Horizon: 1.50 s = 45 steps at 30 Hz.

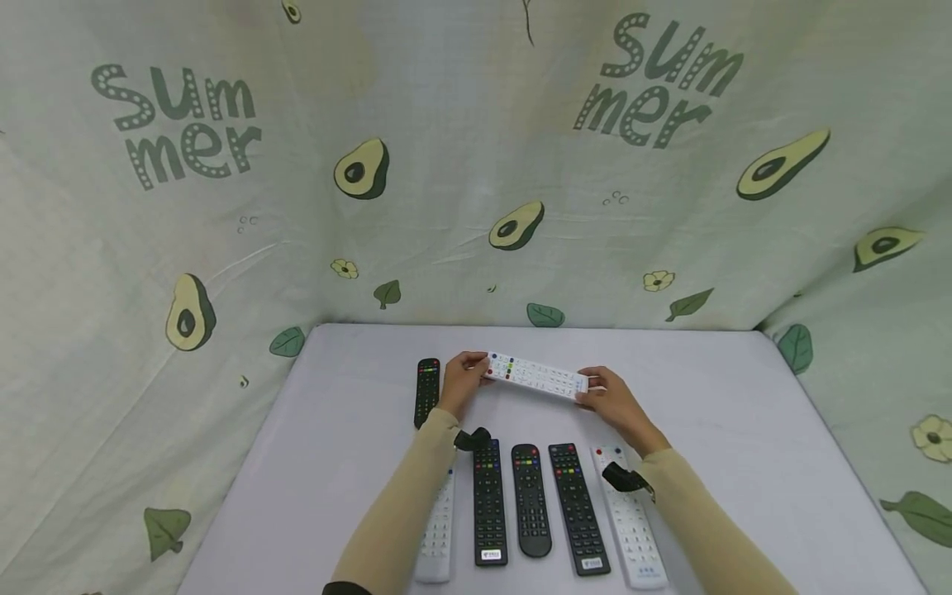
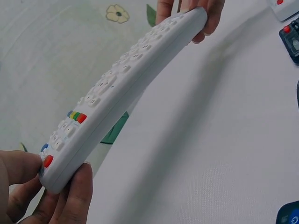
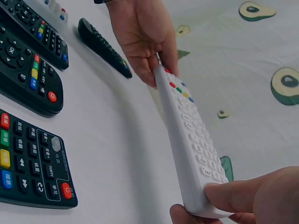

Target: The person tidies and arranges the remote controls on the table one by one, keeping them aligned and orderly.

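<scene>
A white remote control (image 1: 537, 375) with small coloured buttons is held up off the table between both hands, its shadow falling on the white surface. My left hand (image 1: 463, 382) pinches the end with the red and blue buttons, thumb on top and fingers beneath. At the opposite end, my right hand (image 1: 610, 398) grips it the same way; in the right wrist view the thumb (image 3: 233, 191) lies over the button face. Just left of my left hand lies a black remote (image 1: 427, 388), partly covered by that arm.
Nearer on the table (image 1: 297, 496) lies a row: a white remote (image 1: 437, 533), a black one (image 1: 490, 504), a rounded black one (image 1: 531, 500), another black one (image 1: 579, 508) and a white one (image 1: 632, 529). Sleeves overlap the outer two. A printed cloth (image 1: 446, 99) hangs behind.
</scene>
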Each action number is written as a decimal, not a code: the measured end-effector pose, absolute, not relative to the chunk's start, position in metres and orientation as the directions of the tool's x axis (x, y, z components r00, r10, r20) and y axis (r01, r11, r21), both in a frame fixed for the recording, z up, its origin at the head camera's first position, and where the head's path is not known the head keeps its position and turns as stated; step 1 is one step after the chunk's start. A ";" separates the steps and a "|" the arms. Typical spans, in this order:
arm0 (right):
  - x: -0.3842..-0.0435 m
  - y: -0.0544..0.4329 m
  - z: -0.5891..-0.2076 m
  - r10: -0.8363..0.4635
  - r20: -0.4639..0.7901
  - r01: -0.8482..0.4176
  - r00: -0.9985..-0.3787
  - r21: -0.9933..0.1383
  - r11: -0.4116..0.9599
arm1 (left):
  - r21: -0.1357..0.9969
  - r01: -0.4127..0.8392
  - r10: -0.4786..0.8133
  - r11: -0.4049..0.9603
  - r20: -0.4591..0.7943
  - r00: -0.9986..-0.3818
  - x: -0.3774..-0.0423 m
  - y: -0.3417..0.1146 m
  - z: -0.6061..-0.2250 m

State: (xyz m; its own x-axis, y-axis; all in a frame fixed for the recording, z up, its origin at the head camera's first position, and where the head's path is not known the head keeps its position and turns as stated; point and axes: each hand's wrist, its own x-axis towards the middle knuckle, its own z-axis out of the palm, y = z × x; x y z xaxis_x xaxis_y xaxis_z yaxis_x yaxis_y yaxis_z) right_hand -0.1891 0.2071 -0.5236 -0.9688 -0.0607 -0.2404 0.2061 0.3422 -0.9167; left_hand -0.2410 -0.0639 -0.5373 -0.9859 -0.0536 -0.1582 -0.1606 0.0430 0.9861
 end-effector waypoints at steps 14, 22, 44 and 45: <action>-0.149 0.235 -0.517 -0.080 -0.234 0.188 -0.969 -0.909 0.372 | 0.985 -0.168 0.070 0.032 -0.170 -0.983 -0.226 -0.046 -0.531; -0.125 0.251 -0.515 -0.054 -0.231 0.196 -0.971 -0.910 0.364 | 0.984 -0.178 0.133 0.028 -0.180 -0.975 -0.219 -0.029 -0.527; -0.065 0.282 -0.506 -0.035 -0.303 0.283 -0.952 -0.919 0.274 | 0.978 -0.196 0.313 0.069 -0.208 -0.927 -0.208 0.014 -0.518; -0.063 0.283 -0.506 -0.034 -0.313 0.292 -0.949 -0.915 0.278 | 0.979 -0.193 0.323 0.069 -0.205 -0.924 -0.207 0.016 -0.518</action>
State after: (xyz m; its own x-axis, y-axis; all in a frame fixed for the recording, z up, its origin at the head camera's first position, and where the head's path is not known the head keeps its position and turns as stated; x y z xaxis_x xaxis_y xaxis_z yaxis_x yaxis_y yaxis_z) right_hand -0.0626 0.2832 -0.5058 -0.9492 -0.0337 -0.3129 0.2919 0.2781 -0.9151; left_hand -0.2071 0.0158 -0.5180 -0.9238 0.3230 -0.2053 -0.1935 0.0688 0.9787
